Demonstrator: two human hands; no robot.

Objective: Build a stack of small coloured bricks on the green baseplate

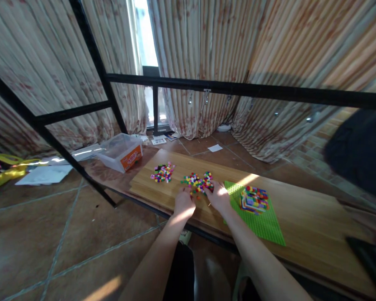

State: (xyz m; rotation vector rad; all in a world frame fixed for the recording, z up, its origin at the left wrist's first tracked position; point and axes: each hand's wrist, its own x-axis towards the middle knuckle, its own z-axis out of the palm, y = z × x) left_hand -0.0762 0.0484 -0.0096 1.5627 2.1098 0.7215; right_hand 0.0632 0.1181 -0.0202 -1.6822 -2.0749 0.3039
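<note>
A loose pile of small colourful building bricks (196, 180) lies on the wooden board, just past both hands. My left hand (184, 202) rests at the pile's near left edge, its fingers curled in; anything in them is too small to make out. From the right, my right hand (218, 195) reaches into the same pile, thumb and fingers apart among the bricks. Right of it, a green baseplate (265, 228) carries a blocky multicoloured brick structure (254, 200). A second, smaller brick pile (163, 173) sits farther left.
A clear plastic box (114, 154) with an orange label stands at the table's left end. Black metal bars (238, 88) cross behind and left of the table. A dark flat object (365, 259) lies at the right end. Curtains hang behind; papers lie on the tiled floor.
</note>
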